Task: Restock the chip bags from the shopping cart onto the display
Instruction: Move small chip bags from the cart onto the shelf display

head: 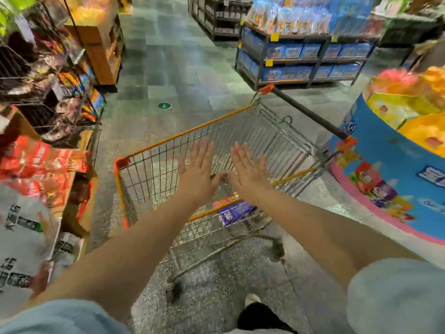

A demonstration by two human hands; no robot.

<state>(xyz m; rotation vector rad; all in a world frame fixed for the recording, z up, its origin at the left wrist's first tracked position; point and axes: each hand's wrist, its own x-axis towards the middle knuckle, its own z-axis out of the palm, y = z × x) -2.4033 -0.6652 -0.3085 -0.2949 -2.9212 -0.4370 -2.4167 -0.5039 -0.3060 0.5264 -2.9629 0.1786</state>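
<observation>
Head view: a wire cart (240, 141) with orange trim stands on a speckled grey floor (168, 68), its long axis running from lower left to upper right, the black push bar (310, 113) at the far right end. A round display (390, 169) with a blue and pink printed skirt stands just beside the cart's handle end on the right, yellow and orange boxes (409, 109) stacked on top. On the left, red bags (41, 169) lie piled on a low stand, with white printed bags (21, 237) nearer the camera. Behind them wire racks (48, 92) carry dark and coloured packets, too blurred to read. Across the aisle a metal shelf (301, 56) holds rows of blue boxes. A green arrow marker (164, 106) sits in the floor beyond the cart.

Both arms reach forward over the cart's near side. The left hand (197, 172) and right hand (248, 169) are spread flat, backs up, fingers straight and close together, pointing away toward the far wall of the basket. The thumbs come near each other between the hands. Neither hand grasps anything; whether they touch the cart I cannot tell.

Inside the cart, below the right wrist, lies a purple pack (234, 212) against the near side wall, with a pink and yellow pack (227, 197) just above it. Their long axes follow the near rim, as far as the blur allows. A shoe (252, 298) shows at the bottom edge.
</observation>
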